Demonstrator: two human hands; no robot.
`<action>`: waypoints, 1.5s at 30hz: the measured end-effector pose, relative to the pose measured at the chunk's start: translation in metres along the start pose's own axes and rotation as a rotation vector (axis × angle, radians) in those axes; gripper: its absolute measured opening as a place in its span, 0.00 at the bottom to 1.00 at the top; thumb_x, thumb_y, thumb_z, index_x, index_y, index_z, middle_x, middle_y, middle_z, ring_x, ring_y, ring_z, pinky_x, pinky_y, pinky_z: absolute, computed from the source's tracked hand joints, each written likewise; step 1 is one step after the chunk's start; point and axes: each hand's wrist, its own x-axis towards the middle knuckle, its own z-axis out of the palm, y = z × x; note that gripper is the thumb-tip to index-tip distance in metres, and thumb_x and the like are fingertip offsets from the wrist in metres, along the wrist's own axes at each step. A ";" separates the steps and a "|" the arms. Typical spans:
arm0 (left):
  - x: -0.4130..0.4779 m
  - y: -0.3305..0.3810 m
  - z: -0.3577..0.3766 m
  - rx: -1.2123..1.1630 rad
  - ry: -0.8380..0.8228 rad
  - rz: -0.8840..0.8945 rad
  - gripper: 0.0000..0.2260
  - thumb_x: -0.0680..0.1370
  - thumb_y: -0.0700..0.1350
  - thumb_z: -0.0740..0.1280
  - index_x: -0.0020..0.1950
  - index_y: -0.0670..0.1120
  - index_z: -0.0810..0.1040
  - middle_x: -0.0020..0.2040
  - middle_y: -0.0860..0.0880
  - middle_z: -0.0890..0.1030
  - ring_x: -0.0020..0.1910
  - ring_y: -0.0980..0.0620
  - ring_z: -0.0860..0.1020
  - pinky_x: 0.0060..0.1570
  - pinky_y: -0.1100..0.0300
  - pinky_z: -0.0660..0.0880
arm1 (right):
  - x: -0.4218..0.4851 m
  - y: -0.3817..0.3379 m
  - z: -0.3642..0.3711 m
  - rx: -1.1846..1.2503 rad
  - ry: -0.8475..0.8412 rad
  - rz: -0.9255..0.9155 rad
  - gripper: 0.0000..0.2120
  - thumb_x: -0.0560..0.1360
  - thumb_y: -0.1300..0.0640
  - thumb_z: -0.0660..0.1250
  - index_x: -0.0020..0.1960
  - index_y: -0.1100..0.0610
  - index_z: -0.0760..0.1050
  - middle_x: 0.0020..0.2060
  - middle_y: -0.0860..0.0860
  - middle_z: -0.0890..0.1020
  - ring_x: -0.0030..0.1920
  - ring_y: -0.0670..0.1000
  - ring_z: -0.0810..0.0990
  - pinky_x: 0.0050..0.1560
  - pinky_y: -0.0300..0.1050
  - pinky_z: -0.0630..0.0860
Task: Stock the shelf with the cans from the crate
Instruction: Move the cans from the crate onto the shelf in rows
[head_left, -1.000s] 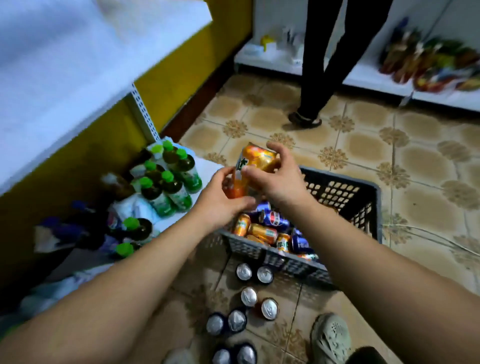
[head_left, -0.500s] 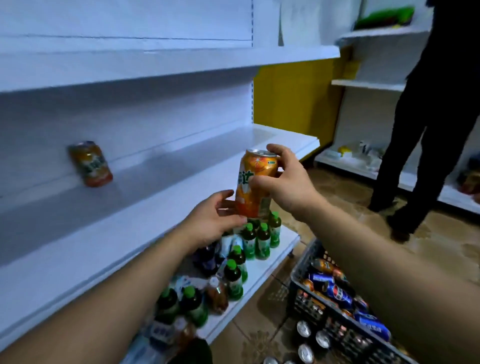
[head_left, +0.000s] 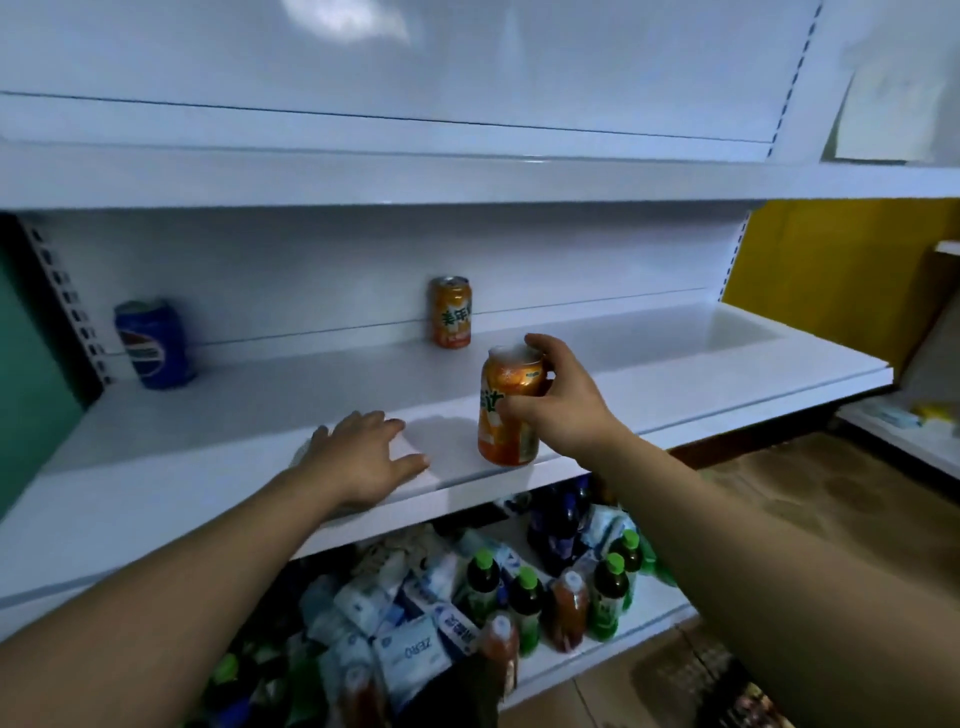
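- Holding an orange can (head_left: 511, 410) near its top, the right hand (head_left: 563, 400) has its fingers and thumb curled around it.
- This can is upright at the front edge of the white shelf (head_left: 675, 374). Its bottom seems to touch the board, but I cannot be sure.
- The left hand (head_left: 358, 457) lies flat on the shelf just beside the can, with the fingers spread, and it holds nothing.
- Two cans already stand at the back of the shelf: a second orange can (head_left: 452, 312) in the middle and a blue can (head_left: 156, 345) far to the left, well apart from each other.
- I judge the task is at an early stage: two cans are placed, a third is almost placed, and most of the shelf is free.
- The crate is not clearly in view, so I cannot tell how many cans are left in it.
- Both orange cans carry Chinese characters. On the back one I read "美年"; the rest is turned away.
- The blue can shows a round red, white and blue logo like the Pepsi one. No letters are readable.
- On the lower shelf (head_left: 644, 613) stand bottles (head_left: 605, 597) with green caps, and one of the white packets (head_left: 410, 649) reads "ZERO", upside down.
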 end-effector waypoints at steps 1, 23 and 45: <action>0.001 -0.006 0.002 0.010 -0.026 -0.030 0.34 0.75 0.70 0.52 0.76 0.54 0.57 0.78 0.50 0.56 0.76 0.47 0.55 0.72 0.43 0.54 | 0.004 0.003 0.005 -0.015 -0.012 0.000 0.36 0.69 0.62 0.74 0.71 0.46 0.62 0.59 0.47 0.72 0.57 0.52 0.77 0.61 0.55 0.76; 0.048 0.007 0.026 0.019 -0.109 -0.110 0.35 0.72 0.74 0.45 0.76 0.62 0.42 0.78 0.57 0.40 0.77 0.52 0.38 0.71 0.35 0.39 | 0.126 0.054 0.016 -0.331 0.001 -0.123 0.37 0.75 0.60 0.70 0.76 0.46 0.53 0.70 0.52 0.68 0.67 0.55 0.70 0.65 0.53 0.72; 0.046 0.010 0.025 -0.026 -0.109 -0.149 0.55 0.47 0.81 0.27 0.74 0.67 0.38 0.75 0.63 0.36 0.75 0.59 0.34 0.72 0.40 0.35 | 0.247 0.109 0.030 -0.303 0.149 -0.088 0.40 0.73 0.52 0.70 0.77 0.51 0.51 0.65 0.53 0.74 0.64 0.56 0.74 0.63 0.54 0.73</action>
